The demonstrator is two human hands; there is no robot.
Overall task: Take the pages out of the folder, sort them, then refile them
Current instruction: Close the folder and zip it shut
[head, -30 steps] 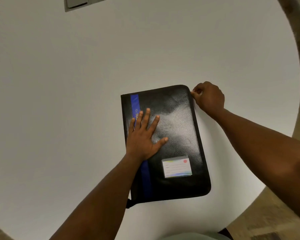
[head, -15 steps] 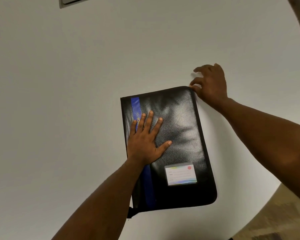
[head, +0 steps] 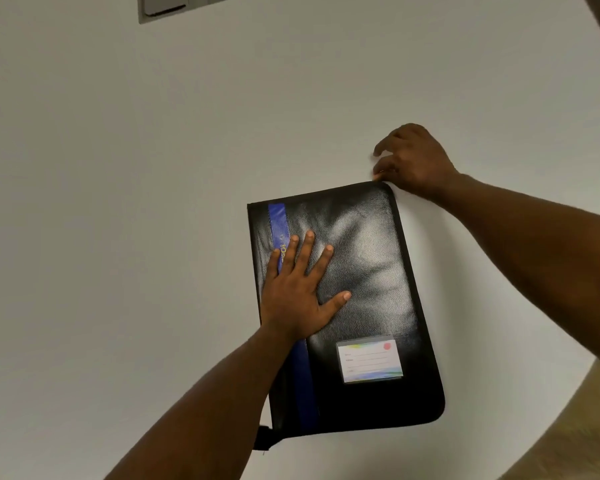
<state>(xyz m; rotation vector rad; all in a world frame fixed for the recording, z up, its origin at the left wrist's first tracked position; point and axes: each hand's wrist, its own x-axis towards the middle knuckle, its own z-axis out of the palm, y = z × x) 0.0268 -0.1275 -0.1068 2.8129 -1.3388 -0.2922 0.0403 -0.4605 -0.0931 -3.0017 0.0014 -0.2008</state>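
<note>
A black zip folder (head: 361, 299) with a blue stripe (head: 277, 220) down its spine side and a clear label pocket (head: 370, 361) near its lower end lies flat and closed on the white round worktop (head: 118, 237), right of centre in the view. No pages are visible; judged from this, the task stands at its opening step, with the folder not yet unzipped. The left hand (head: 300, 289) lies palm down on the cover, fingers straight and spread, its little finger on the blue stripe; this grip is open and holds nothing, and it most likely serves to pin the folder against sliding while the zip is worked. The right hand (head: 413, 161) is at the folder's far right corner, fingers curled, the lower fingertips touching the corner's edge where a zip pull would be expected. The pull itself is too small to make out, so whether this grip pinches anything cannot be told. A short black tab (head: 262, 438) protrudes at the folder's near left corner. A grey panel (head: 167, 6) sits at the worktop's far edge.
</note>
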